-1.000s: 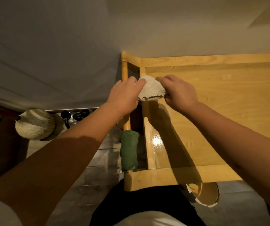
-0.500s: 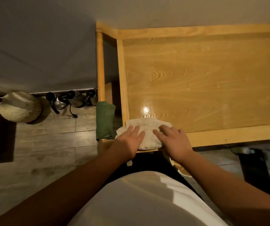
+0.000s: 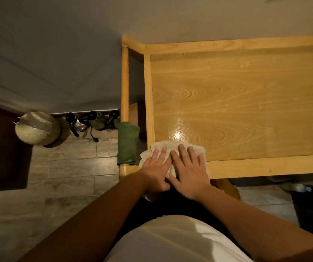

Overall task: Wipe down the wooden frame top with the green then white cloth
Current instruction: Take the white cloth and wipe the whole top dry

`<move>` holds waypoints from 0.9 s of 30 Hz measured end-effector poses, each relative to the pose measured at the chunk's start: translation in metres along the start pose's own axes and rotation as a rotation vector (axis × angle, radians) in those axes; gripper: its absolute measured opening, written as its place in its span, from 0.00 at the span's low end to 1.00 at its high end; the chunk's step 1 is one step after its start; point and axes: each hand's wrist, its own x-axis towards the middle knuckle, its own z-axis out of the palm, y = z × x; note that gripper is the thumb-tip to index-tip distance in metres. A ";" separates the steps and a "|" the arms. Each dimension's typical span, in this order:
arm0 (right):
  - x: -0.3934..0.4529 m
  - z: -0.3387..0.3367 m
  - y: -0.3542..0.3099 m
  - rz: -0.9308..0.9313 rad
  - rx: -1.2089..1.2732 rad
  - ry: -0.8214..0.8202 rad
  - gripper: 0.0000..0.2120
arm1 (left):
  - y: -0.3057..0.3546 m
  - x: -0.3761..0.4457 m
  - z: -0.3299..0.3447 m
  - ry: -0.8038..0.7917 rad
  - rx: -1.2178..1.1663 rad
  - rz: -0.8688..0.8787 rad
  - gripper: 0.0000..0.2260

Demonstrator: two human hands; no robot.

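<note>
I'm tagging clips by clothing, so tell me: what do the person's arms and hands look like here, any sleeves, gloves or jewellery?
Both forearms are bare right up to the bottom of the picture, with no sleeves showing. The left hand and right hand wear no gloves, and no rings, watch or bracelet can be seen. The fingernails look short and plain. A white top covers the torso below.

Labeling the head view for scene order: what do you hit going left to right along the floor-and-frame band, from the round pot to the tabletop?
Round pale pot → dark metal utensils by the wall → green cloth draped on the side rail → left hand → right hand, both flat on the white cloth → glossy wooden top.
</note>
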 end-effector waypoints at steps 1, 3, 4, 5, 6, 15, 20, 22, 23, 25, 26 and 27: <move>0.005 0.004 -0.005 0.018 -0.001 -0.010 0.40 | -0.009 -0.002 -0.017 -0.045 -0.100 0.034 0.41; 0.011 0.010 -0.011 0.075 -0.022 -0.023 0.39 | -0.029 -0.007 -0.049 0.014 -0.307 0.052 0.33; 0.013 0.012 -0.013 0.108 -0.034 -0.018 0.40 | -0.039 -0.009 -0.064 0.130 -0.378 0.037 0.29; 0.015 0.013 -0.017 0.138 -0.048 -0.012 0.40 | -0.050 -0.010 -0.077 0.273 -0.401 0.019 0.27; 0.016 0.015 -0.021 0.164 -0.063 -0.007 0.41 | -0.062 -0.010 -0.090 0.403 -0.374 0.000 0.26; 0.025 0.029 -0.038 0.289 -0.049 0.047 0.43 | -0.143 0.068 -0.155 0.589 -0.054 -0.191 0.30; 0.044 0.027 -0.037 0.294 -0.035 0.026 0.40 | -0.150 0.103 -0.167 0.628 0.080 -0.292 0.39; 0.054 0.023 -0.036 0.290 -0.036 0.026 0.39 | -0.149 0.106 -0.165 0.674 0.118 -0.298 0.40; 0.060 0.020 -0.036 0.290 -0.037 0.027 0.38 | -0.149 0.107 -0.165 0.690 0.129 -0.293 0.40; 0.072 0.013 -0.035 0.276 -0.037 0.023 0.38 | -0.149 0.105 -0.165 0.697 0.142 -0.287 0.40; 0.081 0.007 -0.035 0.267 -0.038 0.021 0.37 | -0.149 0.105 -0.165 0.704 0.142 -0.286 0.39; 0.093 0.001 -0.034 0.258 -0.040 0.029 0.37 | -0.150 0.106 -0.166 0.712 0.134 -0.283 0.39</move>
